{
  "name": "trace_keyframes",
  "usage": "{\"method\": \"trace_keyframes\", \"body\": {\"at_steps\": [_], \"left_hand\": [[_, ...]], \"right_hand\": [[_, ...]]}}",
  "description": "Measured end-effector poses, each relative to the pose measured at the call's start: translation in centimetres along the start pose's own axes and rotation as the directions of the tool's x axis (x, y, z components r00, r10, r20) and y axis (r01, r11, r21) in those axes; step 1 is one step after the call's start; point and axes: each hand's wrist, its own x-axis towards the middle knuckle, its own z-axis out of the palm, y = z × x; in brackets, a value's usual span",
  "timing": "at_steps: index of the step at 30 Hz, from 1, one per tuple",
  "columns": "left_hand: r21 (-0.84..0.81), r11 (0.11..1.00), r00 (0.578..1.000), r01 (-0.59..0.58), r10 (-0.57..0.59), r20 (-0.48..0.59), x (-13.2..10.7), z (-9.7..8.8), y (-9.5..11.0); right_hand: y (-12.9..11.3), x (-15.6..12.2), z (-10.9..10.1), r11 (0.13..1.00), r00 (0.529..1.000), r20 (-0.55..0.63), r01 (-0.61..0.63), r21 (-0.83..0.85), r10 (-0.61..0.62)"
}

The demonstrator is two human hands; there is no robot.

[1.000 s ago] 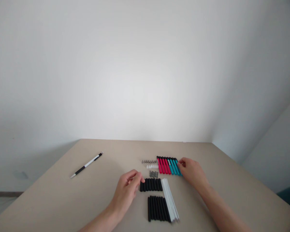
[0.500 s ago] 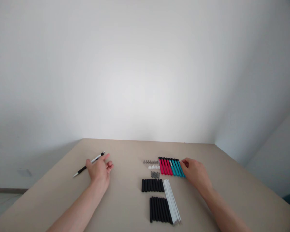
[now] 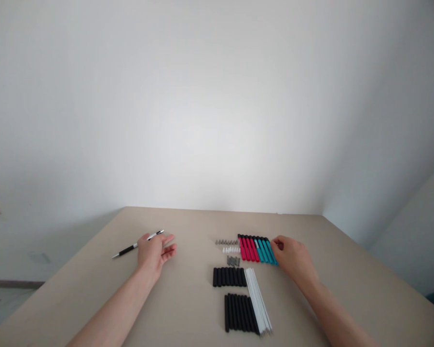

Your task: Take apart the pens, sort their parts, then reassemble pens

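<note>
On the left side of the table, my left hand (image 3: 152,251) is turned partly palm-up, its thumb side across the middle of a black-and-white pen (image 3: 128,250). The pen slants through the grip, both ends showing, while the other fingers stretch loosely to the right. My right hand (image 3: 291,255) rests at the right end of a row of pen barrels, fingertips pinched at the upper part of the last teal barrel (image 3: 269,251). Red barrels (image 3: 249,249) with black tops make up the row's left part. The fingertips partly cover that last teal barrel.
Left of the barrels lie small springs (image 3: 226,242), white plastic pieces (image 3: 231,250) and grey metal pieces (image 3: 233,261). Nearer are short black tubes (image 3: 229,277), longer black tubes (image 3: 240,313) and white refills (image 3: 258,301). A white wall (image 3: 217,120) borders the beige table (image 3: 191,289).
My left hand has shifted slightly right, and the pen has moved with it and turned to a flatter slant. My right hand stays at the end of the barrel row.
</note>
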Motion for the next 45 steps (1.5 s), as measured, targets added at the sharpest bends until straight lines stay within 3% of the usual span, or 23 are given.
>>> {"method": "trace_keyframes", "body": {"at_steps": [6,10,14,16,19,23,26,29,33,37,39,42,45], "left_hand": [[0.241,0.97,0.996,-0.027,0.005,0.092,0.2,-0.3,0.0],[0.514,0.845,0.983,-0.147,0.067,0.171,0.5,-1.0,0.0],[0.717,0.599,0.934,-0.358,0.242,0.264,0.9,-1.6,0.1],[0.823,0.36,0.89,-0.44,0.301,0.344,0.9,-1.6,0.0],[0.886,0.019,0.851,-0.463,0.288,0.439,0.5,-1.6,-0.2],[0.857,-0.114,0.813,-0.503,0.273,0.514,-0.1,-1.5,-0.2],[0.858,-0.118,0.798,-0.499,0.322,0.509,-0.3,-1.3,-0.2],[0.811,0.014,0.73,-0.585,0.444,0.519,-0.6,-1.1,-0.3],[0.536,0.216,0.553,-0.816,0.563,0.614,-1.7,-1.0,-0.9],[0.276,0.213,0.347,-0.937,0.492,0.799,-3.2,-0.9,-1.4],[0.191,0.217,0.27,-0.957,0.432,0.861,-3.7,-0.8,-1.5],[0.141,0.249,0.231,-0.958,0.381,0.895,-3.8,-0.8,-1.7],[0.126,0.29,0.23,-0.949,0.357,0.905,-3.5,-0.9,-2.0]], "right_hand": [[-0.2,-0.1,-0.2,1.0,1.0,0.01,-0.016,0.003,0.016],[-0.2,-0.1,-0.2,1.0,1.0,0.013,-0.019,0.015,0.019],[-0.2,-0.1,-0.2,1.0,1.0,0.016,-0.014,0.021,0.014],[-0.2,-0.1,-0.2,1.0,1.0,0.016,-0.015,0.017,0.015],[-0.2,-0.2,-0.3,1.0,1.0,0.005,-0.015,0.005,0.015],[-0.3,-0.2,-0.3,1.0,1.0,-0.026,0.004,0.008,-0.004],[-0.4,-0.3,-0.3,1.0,0.998,-0.062,0.026,0.017,-0.025],[-0.8,-0.6,-0.6,0.996,0.992,-0.116,0.067,0.066,-0.06],[-2.4,-1.8,-1.2,0.922,0.961,-0.123,0.274,0.274,-0.249],[-4.2,-3.3,-1.6,0.773,0.84,-0.053,0.519,0.365,-0.539],[-4.8,-3.7,-1.6,0.708,0.77,-0.017,0.594,0.382,-0.638],[-5.1,-3.9,-1.5,0.641,0.694,0.027,0.648,0.412,-0.719],[-4.9,-3.8,-1.3,0.65,0.689,0.057,0.65,0.392,-0.723]]}}
